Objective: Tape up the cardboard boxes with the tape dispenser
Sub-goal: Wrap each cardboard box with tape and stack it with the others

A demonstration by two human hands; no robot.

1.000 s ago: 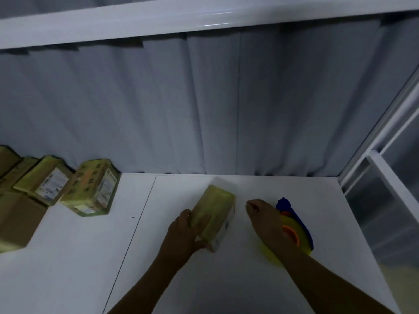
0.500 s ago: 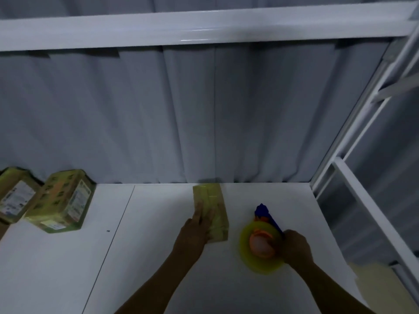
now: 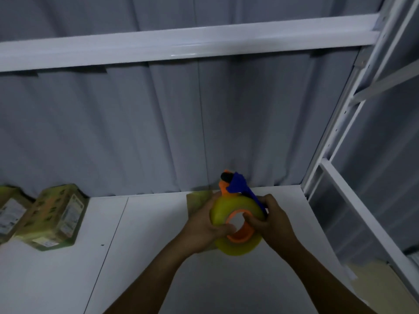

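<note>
Dispenser point(image 3: 226, 207) gripped by left hand point(image 3: 201, 227) and right hand point(image 3: 274, 225), fingers curled round it. Box point(image 3: 195, 198) beneath: taping judged pending. Taped-looking boxes point(image 3: 54, 214) parked left.

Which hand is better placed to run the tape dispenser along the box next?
Probably the right hand: it grips the tape dispenser by its blue handle. The left hand only cups the roll, just above the box, free to steady it.

Head camera looks forward-down, seemingly close, at table point(image 3: 56, 279).
</note>
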